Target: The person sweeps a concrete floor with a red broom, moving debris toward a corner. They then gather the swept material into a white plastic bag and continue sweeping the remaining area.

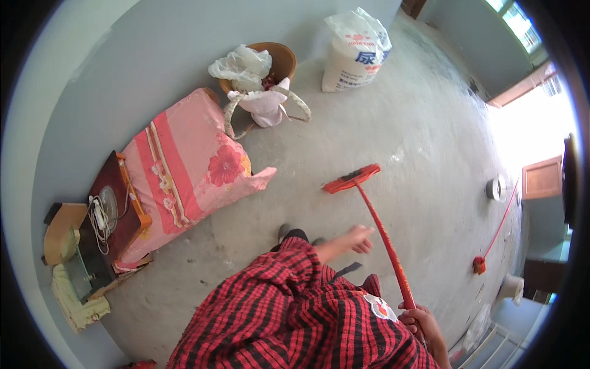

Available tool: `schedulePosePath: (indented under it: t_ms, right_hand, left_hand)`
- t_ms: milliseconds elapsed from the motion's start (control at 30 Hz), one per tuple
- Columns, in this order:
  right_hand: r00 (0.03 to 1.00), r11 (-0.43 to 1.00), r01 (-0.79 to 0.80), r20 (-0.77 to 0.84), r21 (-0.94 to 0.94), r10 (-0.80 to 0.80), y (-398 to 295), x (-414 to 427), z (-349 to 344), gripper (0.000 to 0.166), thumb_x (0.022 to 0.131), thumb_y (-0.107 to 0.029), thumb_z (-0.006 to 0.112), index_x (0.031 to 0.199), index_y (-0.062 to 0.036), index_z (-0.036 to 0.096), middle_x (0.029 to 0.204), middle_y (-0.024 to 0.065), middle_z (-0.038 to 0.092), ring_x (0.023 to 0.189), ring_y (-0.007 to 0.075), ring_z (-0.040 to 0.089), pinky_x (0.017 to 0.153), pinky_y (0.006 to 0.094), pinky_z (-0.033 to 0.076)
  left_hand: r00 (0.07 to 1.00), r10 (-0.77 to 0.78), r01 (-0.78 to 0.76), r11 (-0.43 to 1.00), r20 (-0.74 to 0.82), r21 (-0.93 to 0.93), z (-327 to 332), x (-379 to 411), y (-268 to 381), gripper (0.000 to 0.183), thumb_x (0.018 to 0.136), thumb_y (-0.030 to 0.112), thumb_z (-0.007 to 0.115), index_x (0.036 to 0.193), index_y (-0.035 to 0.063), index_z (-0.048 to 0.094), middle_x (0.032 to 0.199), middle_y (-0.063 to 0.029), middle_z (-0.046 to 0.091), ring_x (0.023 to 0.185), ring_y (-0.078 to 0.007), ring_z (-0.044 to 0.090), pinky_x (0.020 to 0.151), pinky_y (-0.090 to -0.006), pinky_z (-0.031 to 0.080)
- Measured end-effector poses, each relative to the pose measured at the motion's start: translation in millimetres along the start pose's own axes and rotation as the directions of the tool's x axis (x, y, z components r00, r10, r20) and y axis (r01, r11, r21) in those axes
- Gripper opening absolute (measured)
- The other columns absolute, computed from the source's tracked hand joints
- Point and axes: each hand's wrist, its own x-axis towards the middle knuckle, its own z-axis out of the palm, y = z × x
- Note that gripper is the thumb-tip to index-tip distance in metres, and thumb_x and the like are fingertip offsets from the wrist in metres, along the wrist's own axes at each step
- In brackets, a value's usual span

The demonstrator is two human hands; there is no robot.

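A mop (352, 177) with a red and black head and a long red handle rests on the concrete floor in front of me. My right hand (418, 320) is closed around the upper part of its handle, at the lower right. Beside the handle, to its left, my left hand (360, 239) is slightly blurred, its fingers partly bent, and it grips nothing that I can see. Both arms come out of red and black plaid sleeves. My shoes show partly below the left forearm.
A pink floral cloth (193, 161) covers furniture at left, beside a dark wooden board (131, 203) with a power strip. Along the wall stand a brown bin (283, 60) and a full white sack (352, 64). At right are a red broom (479, 265) and a grey bucket (495, 188).
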Motion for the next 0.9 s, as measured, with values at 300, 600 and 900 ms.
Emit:
schedulePosePath:
  t_ms: [300, 600, 900]
  right_hand:
    - [0.999, 0.948, 0.039, -0.011, 0.315, -0.038, -107.9, 66.8, 23.5, 0.021, 0.083, -0.009, 0.048, 0.102, -0.0013, 0.047, 0.058, -0.0014, 0.042, 0.048, 0.0056, 0.04, 0.045, 0.0176, 0.034]
    - [0.958, 0.916, -0.254, -0.213, -0.309, 0.194, -255.6, 211.8, 86.6, 0.026, 0.085, -0.013, 0.053, 0.106, -0.0001, 0.047, 0.065, 0.0021, 0.051, 0.048, 0.0083, 0.044, 0.041, 0.0185, 0.036]
    - [0.833, 0.769, -0.438, -0.531, -0.466, 0.152, -374.7, 341.3, 132.1, 0.039, 0.085, -0.035, 0.051, 0.068, 0.0, 0.048, 0.053, 0.0064, 0.047, 0.039, 0.0146, 0.044, 0.035, 0.027, 0.035]
  left_hand:
    - [0.718, 0.018, -0.508, 0.698, -0.696, -0.505, -314.0, 17.7, 130.2, 0.034, 0.084, 0.022, 0.052, 0.11, 0.0025, 0.044, 0.1, -0.0157, 0.058, 0.083, -0.0312, 0.061, 0.07, -0.043, 0.052]
    - [0.513, -0.263, -0.668, 0.475, -0.817, -0.573, -490.3, 84.7, 280.0, 0.066, 0.076, 0.041, 0.062, 0.125, 0.0057, 0.036, 0.123, -0.0155, 0.038, 0.101, -0.0363, 0.047, 0.079, -0.0538, 0.043]
    - [0.468, -0.331, -0.861, 0.039, -0.819, -0.508, -545.3, 140.9, 291.2, 0.033, 0.062, 0.0, 0.069, 0.093, 0.0041, 0.058, 0.087, -0.0074, 0.059, 0.076, -0.0236, 0.061, 0.067, -0.0401, 0.051]
